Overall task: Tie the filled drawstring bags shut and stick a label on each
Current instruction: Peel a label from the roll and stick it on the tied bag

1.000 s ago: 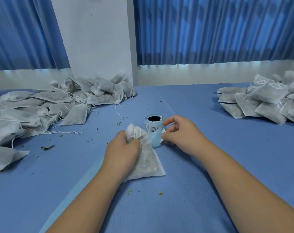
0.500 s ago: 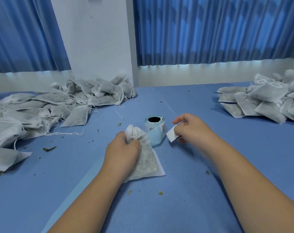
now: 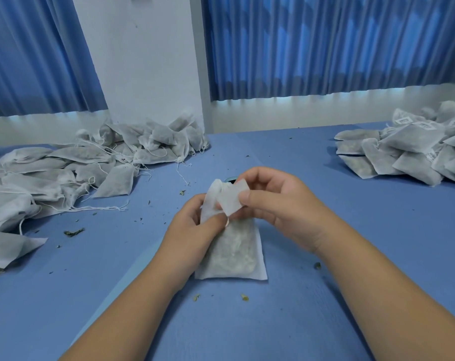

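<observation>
The filled drawstring bag (image 3: 234, 254) lies flat on the blue counter (image 3: 351, 256), bottom edge nearest the person and gathered neck raised at the far end. The left hand (image 3: 195, 225) has its grip curled round the bag's upper left side, thumb across the front just below the neck. The right hand (image 3: 275, 204) holds a white label (image 3: 231, 200) in a closed grip, pinching its right edge between thumb and forefinger; the label sits tilted in front of the bag's neck, and I cannot tell whether it touches the fabric. Just behind the bag, a sliver of the label roll (image 3: 231, 179) shows above the neck. Well to the bag's left spreads a heap of filled bags (image 3: 64, 173) with white strings trailing. Well to its right lies a stack of labelled bags (image 3: 408, 155). Dried leaf bits (image 3: 74, 232) are scattered around the bag, two just in front of its bottom edge. Behind it all hang blue curtains (image 3: 325, 43)
</observation>
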Tool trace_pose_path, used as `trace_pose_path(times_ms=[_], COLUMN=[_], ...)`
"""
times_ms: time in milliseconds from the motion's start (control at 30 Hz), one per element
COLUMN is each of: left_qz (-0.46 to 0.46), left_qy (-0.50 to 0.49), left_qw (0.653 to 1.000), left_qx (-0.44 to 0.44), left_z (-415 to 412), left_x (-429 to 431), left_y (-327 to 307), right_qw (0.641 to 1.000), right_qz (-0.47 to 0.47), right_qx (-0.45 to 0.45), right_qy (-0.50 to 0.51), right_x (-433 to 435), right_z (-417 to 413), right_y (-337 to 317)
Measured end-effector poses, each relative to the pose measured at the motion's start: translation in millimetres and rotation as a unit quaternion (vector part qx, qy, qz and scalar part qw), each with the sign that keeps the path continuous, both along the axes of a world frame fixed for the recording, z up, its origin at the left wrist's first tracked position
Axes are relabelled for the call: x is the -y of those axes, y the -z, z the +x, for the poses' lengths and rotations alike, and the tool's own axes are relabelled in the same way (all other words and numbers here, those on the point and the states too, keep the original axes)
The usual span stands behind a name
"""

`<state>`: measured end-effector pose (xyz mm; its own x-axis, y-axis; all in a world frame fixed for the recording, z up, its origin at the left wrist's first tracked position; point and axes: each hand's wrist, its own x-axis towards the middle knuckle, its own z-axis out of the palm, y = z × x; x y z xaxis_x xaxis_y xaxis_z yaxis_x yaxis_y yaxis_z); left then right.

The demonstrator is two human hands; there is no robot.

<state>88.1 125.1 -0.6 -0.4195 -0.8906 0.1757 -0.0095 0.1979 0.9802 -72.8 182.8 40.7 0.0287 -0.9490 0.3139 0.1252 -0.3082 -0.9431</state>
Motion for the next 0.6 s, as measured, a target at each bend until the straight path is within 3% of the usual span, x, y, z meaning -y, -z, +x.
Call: trace_pose_path(times_ms=[233,400,600], left_qz=[0.037,0.057,0.111], left_qy=[0.078,0.099,0.140], left_qw=[0.995,0.992,0.978], left_qx=[-0.039,-0.049,-0.109], left_z=[1.6,1.7,4.2], left_x=[3.3,3.9,5.1], left_y=[3.7,5.0,0.6], right_qw=[0.979,0.935,0.883], right_qz=[-0.085,-0.144,-0.229], right_qx=[-0.121,-0.240,-0.352], right_qy=[0.141,0.217,0.211], right_x=[4.8,4.3,1.3], right_z=[4.8,6.6,6.5], right_y=[10.0,15.5,15.4])
